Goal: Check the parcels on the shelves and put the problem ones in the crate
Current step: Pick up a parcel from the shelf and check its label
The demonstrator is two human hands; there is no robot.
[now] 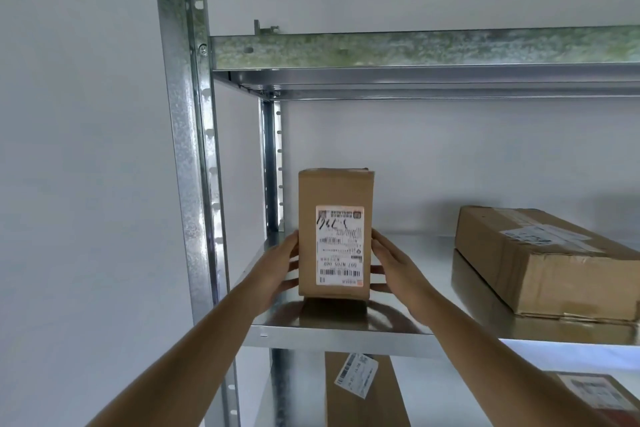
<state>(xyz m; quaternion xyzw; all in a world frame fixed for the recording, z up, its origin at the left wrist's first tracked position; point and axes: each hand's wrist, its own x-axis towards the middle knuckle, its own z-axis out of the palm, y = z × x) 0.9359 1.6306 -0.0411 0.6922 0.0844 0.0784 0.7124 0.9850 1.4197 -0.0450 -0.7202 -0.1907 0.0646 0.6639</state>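
Two galvanised shelves [346, 336] filled the frame; a flat parcel [547, 260] lay at right. At centre stood an upright parcel [335, 191], left hand [277, 270] and right hand [394, 270] pressing straight, slightly spread fingers against its sides. Checking looked unfinished; no crate showed.

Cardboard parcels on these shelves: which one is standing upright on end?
The tall parcel held between the left hand and right hand; the others lie flat.
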